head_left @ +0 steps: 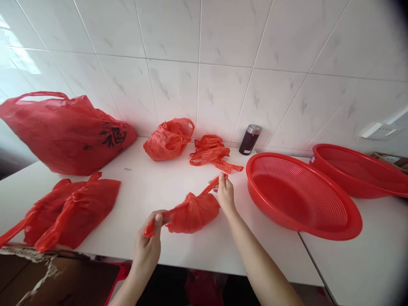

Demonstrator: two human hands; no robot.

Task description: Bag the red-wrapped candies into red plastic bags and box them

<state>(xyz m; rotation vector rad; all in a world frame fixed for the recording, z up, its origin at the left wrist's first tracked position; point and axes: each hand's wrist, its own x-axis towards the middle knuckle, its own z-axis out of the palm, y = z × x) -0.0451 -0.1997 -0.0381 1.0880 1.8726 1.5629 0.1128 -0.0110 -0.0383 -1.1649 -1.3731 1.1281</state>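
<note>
A small filled red plastic bag [193, 214] lies on the white table in front of me, its contents hidden. My left hand [150, 238] grips one of its handles, with the twisted end poking out of the fist. The other handle is pinched in my right hand [225, 193] and pulled up to the right. Both handles are stretched apart, and the middle of the bag looks gathered. Just beyond my right hand rests a crumpled red plastic bag [212, 152].
Along the tiled wall stand a large red bag [70, 136], a smaller red bag [168, 140] and a dark bottle [249, 141]. Another red bag [92, 208] lies at the left edge, above a cardboard box [73, 278]. Two red basins, one a perforated basket [270, 204], sit right.
</note>
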